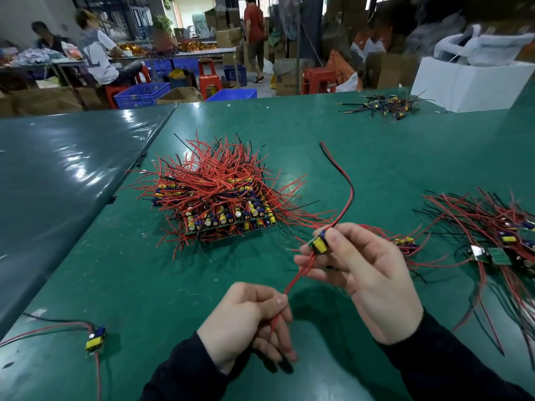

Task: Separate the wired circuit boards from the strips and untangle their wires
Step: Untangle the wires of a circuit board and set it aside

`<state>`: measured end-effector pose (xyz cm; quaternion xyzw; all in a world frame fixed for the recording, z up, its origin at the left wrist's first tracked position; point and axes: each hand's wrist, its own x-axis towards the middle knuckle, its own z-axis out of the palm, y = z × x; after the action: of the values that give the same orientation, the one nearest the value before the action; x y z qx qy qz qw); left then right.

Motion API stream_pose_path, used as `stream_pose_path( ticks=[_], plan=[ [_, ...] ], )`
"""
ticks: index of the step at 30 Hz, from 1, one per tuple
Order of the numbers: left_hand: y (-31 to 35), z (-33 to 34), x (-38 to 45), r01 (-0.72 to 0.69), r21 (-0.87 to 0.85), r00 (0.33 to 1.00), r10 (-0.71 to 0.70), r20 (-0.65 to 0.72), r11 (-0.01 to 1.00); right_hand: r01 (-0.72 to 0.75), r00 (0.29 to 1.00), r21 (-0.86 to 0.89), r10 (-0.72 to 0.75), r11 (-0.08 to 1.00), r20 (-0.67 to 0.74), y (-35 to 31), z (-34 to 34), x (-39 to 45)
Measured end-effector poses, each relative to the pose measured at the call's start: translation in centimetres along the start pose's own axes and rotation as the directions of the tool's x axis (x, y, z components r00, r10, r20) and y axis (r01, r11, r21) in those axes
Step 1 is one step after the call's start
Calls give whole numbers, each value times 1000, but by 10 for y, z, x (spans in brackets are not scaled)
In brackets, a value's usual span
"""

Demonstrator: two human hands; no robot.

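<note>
Nearest us, our left hand (246,319) pinches the red leads (292,280) low down, grip closed on them; just above, our right hand (362,273) holds a small board (318,244) between thumb and fingertips over the green tabletop (144,270). A red-black pair (344,183) arcs up and away from it. The board looks light and rigid, its leads soft and springy — we judge it best held by the edges, easing wires gently at the solder joints. Beyond, the stacked strips (223,204) bristle with wire — many still uncut.
</note>
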<state>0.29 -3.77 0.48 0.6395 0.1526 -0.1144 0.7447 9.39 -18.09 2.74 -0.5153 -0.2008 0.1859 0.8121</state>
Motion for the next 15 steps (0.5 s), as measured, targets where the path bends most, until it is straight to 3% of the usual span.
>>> stream_pose_path(
  ticks=[2,4,6,9,12,15],
  plan=[
    [1,0,-2,3,75,992,-12,128,997,25,999,-31,-24,999,28,2,1,-1],
    [2,0,-5,-11,158,940,-44,338,987,-6,999,-53,9,999,46,2,0,-1],
    [4,-1,-7,-52,226,920,-42,390,973,-106,987,-88,116,990,110,4,0,-1],
    [6,-5,-4,-147,147,985,131,114,978,-198,943,-191,240,961,230,8,2,-3],
    [8,-12,-1,-316,-51,925,296,-237,947,-205,904,-289,294,935,311,12,3,-6],
    [7,-11,1,-385,-77,894,351,-277,920,-192,884,-368,323,910,338,15,5,-9]
  ],
)
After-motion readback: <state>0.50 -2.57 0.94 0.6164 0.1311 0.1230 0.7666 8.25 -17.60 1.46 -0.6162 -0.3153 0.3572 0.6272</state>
